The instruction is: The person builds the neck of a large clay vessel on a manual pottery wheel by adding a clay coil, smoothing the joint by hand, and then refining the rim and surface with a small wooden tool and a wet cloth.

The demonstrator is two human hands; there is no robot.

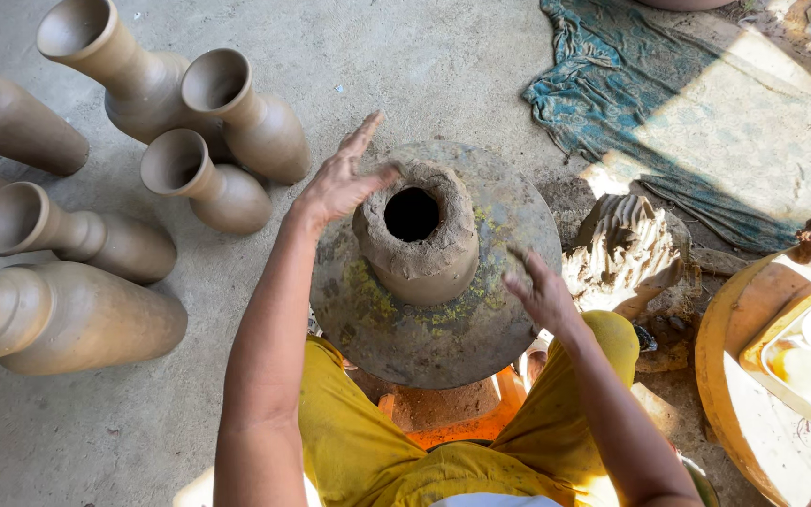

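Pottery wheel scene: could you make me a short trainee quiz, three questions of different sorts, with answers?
1. True or false: the left hand touches the rough hollow clay cylinder on the round wheel disc.
2. Multiple choice: the finished clay vases stand or lie on the A) person's left, B) person's right, C) wheel disc.
3. Fill in: the crumpled cloth on the concrete floor is ____ in colour.

Key
1. True: its thumb rests against the cylinder's upper rim, fingers spread open.
2. A. The right hand hovers over the disc's other edge, beside a ridged lump of raw clay.
3. Teal.
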